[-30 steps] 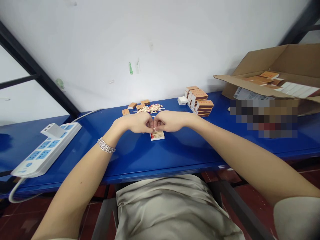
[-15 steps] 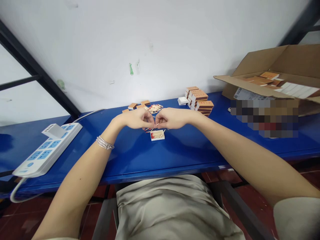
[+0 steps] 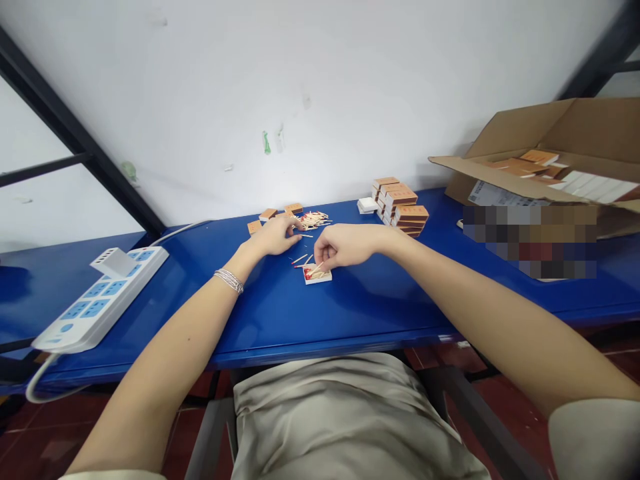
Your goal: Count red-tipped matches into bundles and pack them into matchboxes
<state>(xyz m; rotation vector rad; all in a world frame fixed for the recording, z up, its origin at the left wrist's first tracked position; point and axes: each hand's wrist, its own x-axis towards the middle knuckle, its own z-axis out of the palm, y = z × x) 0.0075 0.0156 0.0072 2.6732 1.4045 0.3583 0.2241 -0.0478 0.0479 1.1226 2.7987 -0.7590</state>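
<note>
Matchbox tray (image 3: 319, 281), between worktop's (image 3: 280, 307) front and back edges: part-filled with matches (image 3: 324, 274) | right hand (image 3: 346, 244): pinching matchstick (image 3: 316, 269) over it | left hand (image 3: 273, 236): at loose pile (image 3: 315, 221), grip cannot be told | pile apparently outstanding

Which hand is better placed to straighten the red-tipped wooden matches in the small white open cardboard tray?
Right, I'd judge. The right hand is down at the tray, its curled fingers over the matches. The left hand is farther away, beside the heap of loose wooden matches.
</note>
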